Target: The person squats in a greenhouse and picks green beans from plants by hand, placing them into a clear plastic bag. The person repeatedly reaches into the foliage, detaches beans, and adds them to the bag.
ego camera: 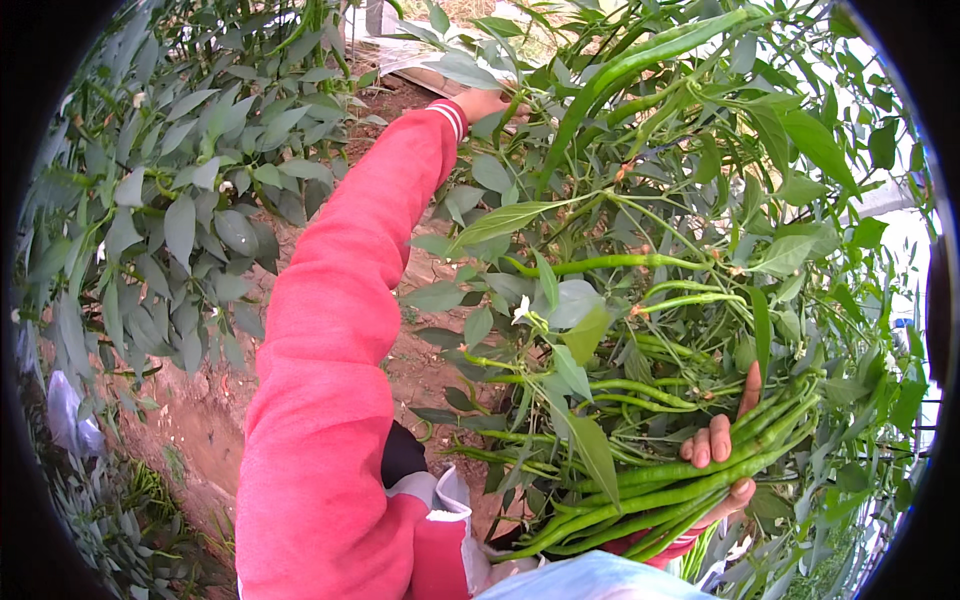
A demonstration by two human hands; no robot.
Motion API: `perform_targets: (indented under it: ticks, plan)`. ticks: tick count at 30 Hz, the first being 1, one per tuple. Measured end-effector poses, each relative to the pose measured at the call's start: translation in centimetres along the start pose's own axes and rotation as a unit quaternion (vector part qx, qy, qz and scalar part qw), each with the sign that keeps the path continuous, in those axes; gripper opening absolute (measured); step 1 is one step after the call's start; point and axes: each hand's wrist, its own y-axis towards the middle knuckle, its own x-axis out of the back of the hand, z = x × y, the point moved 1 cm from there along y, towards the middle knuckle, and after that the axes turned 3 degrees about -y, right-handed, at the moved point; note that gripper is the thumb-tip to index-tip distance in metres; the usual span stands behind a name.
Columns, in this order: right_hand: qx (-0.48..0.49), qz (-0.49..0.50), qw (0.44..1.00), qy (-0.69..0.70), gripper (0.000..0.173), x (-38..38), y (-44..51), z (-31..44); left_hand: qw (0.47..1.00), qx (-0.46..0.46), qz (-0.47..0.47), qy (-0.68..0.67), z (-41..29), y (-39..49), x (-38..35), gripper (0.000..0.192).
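Observation:
My right hand (716,450), at the lower right, is closed around a thick bunch of long green chili peppers (660,495). The peppers lie slantwise, their stem ends at the upper right; one finger stands up apart from the others. My left arm, in a red sleeve with a white-striped cuff, stretches away to the top centre. There my left hand (484,103) is among the leaves beside a green pepper (511,112). Its fingers are mostly hidden by foliage, so its grip cannot be made out. Long peppers (622,261) hang on the pepper plant (495,221) between my hands.
More pepper plants (180,217) stand across a strip of bare reddish soil (202,427) at the left. A pale plastic piece (71,420) lies at the far left. Further peppers (645,60) hang at the upper right. Light blue cloth (600,577) shows at the bottom edge.

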Motion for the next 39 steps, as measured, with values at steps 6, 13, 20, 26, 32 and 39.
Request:
perform_targets:
  ticks: [6,13,20,26,32,39]
  plan:
    - [0.007,-0.007,0.999,-0.03,0.117,0.2,-0.4,-0.1,0.998,-0.021,0.021,-0.057,1.4,1.9,-2.2,0.034]
    - [-0.025,0.017,0.999,-0.039,0.117,0.5,-0.5,0.5,0.991,0.009,-0.092,-0.097,3.9,0.3,0.5,0.041]
    - [0.036,-0.044,0.995,-0.077,0.117,1.5,-1.0,0.2,0.982,-0.013,-0.026,-0.185,2.8,0.6,0.4,0.047]
    - [0.057,-0.051,0.993,-0.086,0.115,1.2,-1.0,-0.1,0.925,-0.091,0.045,-0.366,0.9,2.6,-1.5,0.018]
    - [0.036,-0.021,0.995,-0.088,0.115,0.7,-0.5,0.0,0.733,-0.125,0.11,-0.66,-3.2,4.0,-0.3,0.032]
    - [-0.003,0.008,0.999,-0.053,0.115,1.1,-0.5,0.5,0.858,-0.127,-0.023,-0.498,-3.9,4.4,4.1,0.035]
